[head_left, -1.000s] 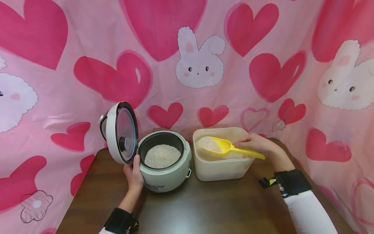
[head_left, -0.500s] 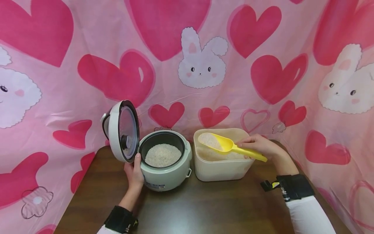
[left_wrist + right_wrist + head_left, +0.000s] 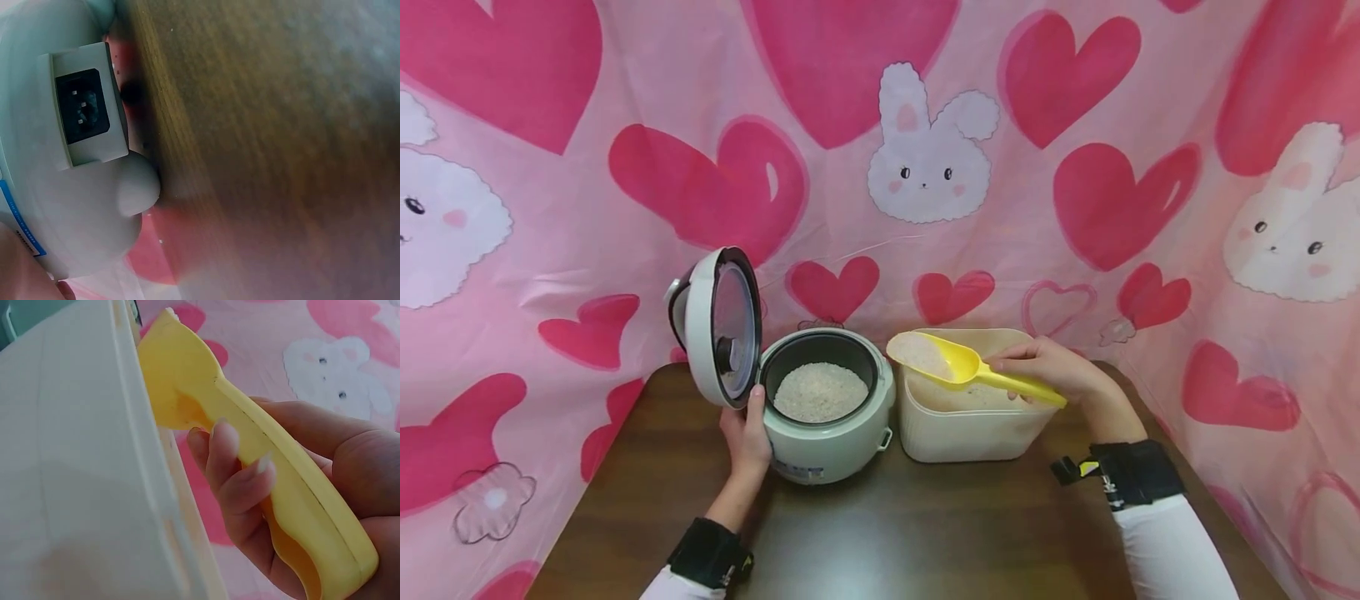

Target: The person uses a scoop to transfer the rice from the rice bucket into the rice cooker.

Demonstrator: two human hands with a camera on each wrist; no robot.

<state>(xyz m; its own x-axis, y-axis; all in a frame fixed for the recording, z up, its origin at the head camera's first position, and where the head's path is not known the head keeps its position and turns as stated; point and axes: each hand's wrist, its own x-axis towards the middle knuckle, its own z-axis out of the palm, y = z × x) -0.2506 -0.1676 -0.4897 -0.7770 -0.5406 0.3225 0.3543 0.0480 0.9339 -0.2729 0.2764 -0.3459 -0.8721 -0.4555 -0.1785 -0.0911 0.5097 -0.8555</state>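
A pale green rice cooker (image 3: pixel 835 454) stands with its lid (image 3: pixel 702 329) raised to the left and white rice (image 3: pixel 820 392) in its dark pot. My left hand (image 3: pixel 747 442) holds the cooker's left side by the hinge, thumb up at the rim; its other fingers are mostly hidden. To the right, my right hand (image 3: pixel 1051 367) grips the handle of a yellow scoop (image 3: pixel 275 450) heaped with rice (image 3: pixel 920 352). The scoop's tip is over the gap between the cooker and a cream bin (image 3: pixel 966 437), which has more rice inside.
Everything stands on a dark wooden table (image 3: pixel 880 533). Behind it hangs a pink cloth (image 3: pixel 835 217) with hearts and rabbits. In the left wrist view, a power socket (image 3: pixel 82 106) shows on the cooker's side, low over the table.
The loaded scoop has risen out of the bin and moved left toward the cooker with my right hand. My left hand stays at the cooker; the head view has shifted slightly.
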